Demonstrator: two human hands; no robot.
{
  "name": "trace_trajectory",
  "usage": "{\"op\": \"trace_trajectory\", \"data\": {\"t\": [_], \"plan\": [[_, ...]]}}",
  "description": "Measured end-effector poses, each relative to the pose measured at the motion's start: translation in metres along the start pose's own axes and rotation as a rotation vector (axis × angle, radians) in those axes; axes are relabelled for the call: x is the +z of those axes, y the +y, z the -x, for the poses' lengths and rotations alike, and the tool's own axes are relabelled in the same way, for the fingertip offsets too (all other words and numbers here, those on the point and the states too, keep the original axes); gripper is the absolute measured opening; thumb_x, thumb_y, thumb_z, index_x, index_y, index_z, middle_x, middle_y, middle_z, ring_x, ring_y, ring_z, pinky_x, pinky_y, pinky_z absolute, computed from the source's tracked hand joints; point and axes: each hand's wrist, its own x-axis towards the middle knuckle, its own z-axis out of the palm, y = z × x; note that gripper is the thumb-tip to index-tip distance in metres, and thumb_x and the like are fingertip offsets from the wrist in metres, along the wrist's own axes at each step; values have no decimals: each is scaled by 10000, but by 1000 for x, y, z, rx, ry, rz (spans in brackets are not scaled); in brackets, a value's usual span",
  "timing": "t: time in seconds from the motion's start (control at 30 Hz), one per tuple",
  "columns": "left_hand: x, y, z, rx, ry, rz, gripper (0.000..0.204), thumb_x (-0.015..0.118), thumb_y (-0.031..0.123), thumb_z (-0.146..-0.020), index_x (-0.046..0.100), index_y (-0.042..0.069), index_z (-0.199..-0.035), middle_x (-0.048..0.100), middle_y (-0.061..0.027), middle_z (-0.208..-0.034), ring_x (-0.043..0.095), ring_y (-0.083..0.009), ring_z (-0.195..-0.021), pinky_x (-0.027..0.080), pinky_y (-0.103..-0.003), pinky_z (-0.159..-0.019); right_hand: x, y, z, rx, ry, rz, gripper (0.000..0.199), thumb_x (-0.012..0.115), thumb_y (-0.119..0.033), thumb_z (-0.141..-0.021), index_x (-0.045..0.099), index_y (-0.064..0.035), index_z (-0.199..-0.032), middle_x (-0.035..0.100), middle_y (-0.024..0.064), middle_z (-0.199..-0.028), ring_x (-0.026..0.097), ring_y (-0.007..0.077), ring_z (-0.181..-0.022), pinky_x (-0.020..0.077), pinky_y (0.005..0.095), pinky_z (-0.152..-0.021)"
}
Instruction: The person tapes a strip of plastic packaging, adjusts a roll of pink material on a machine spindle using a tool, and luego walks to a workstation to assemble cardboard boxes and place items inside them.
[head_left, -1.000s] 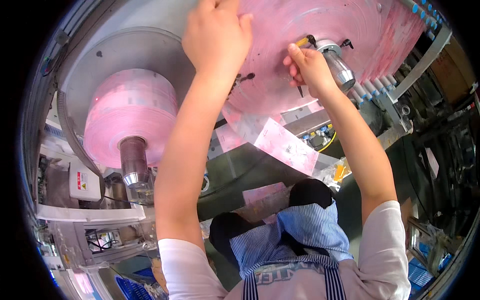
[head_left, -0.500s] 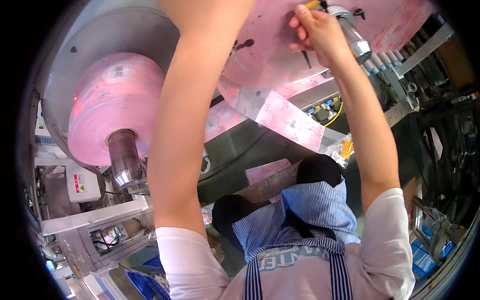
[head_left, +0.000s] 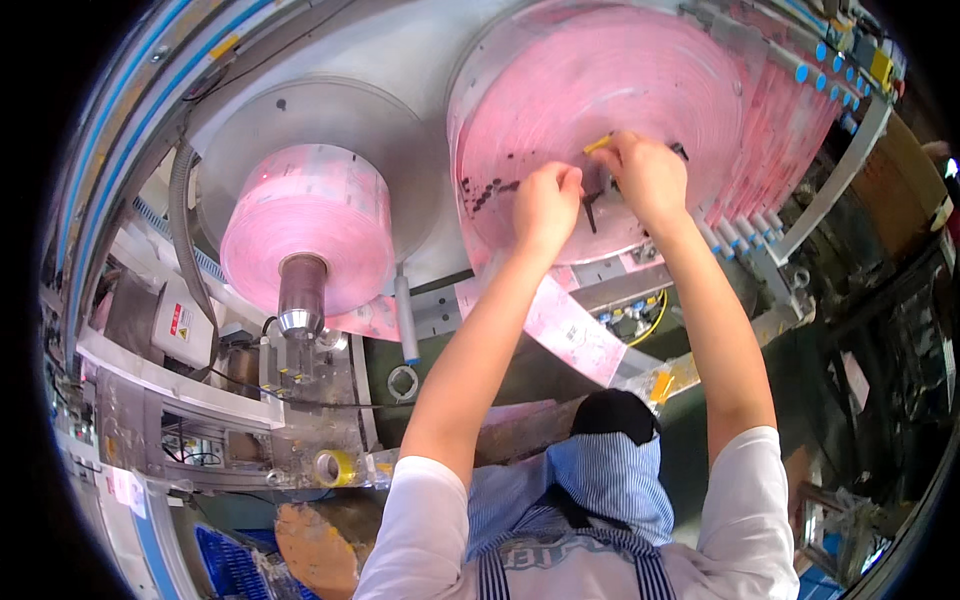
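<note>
A large roll of pink printed film (head_left: pixel 590 80) stands with its flat side facing me, with dark specks on its left part. My left hand (head_left: pixel 546 208) is at the face of this roll, fingers curled together; whatever they pinch is hidden. Close to its right, my right hand (head_left: pixel 648 180) has its fingers bent and closed near the roll's centre. A small yellow strip (head_left: pixel 598 144) shows at the right fingertips; I cannot tell whether they grip it. Between the hands a thin black lever (head_left: pixel 590 213) points downward.
A smaller pink film roll (head_left: pixel 305 225) sits at left on a metal shaft (head_left: pixel 302 295), before a grey disc (head_left: pixel 285 105). A film strip (head_left: pixel 578 332) hangs below the large roll. Rollers (head_left: pixel 740 232) line the right. A yellow tape roll (head_left: pixel 335 468) lies lower left.
My left hand has come down from the upper edge to the roll's face, beside the right hand. My view has shifted, showing more of both rolls. The right hand's fingers are more closed.
</note>
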Motion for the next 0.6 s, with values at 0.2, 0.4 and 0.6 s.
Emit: {"op": "trace_trajectory", "data": {"t": [0.2, 0.4, 0.6], "plan": [[30, 12, -6, -271, -128, 336, 325, 464, 235, -902, 617, -13, -756, 622, -98, -586, 606, -190, -500, 460, -343, -511, 12, 12, -14, -191, -73, 194, 217, 602, -286, -779, 567, -85, -706, 622, 95, -699, 616, 268, -658, 481, 387, -567], [41, 10, -9, -529, -173, 1012, 357, 472, 356, -930, 608, 31, -869, 611, -16, -705, 505, -78, -507, 384, -202, -421, 15, 18, -24, -203, -166, 174, 209, 575, -250, -775, 552, -64, -683, 621, 122, -663, 636, 273, -618, 498, 377, -522], [41, 6, -5, -647, -158, 1192, 306, 508, 365, -914, 597, 73, -903, 598, 8, -749, 511, -67, -571, 368, -196, -415, 16, 7, -22, -242, -86, 237, 240, 580, -285, -779, 568, -83, -650, 606, 105, -583, 612, 275, -515, 478, 379, -459]]}}
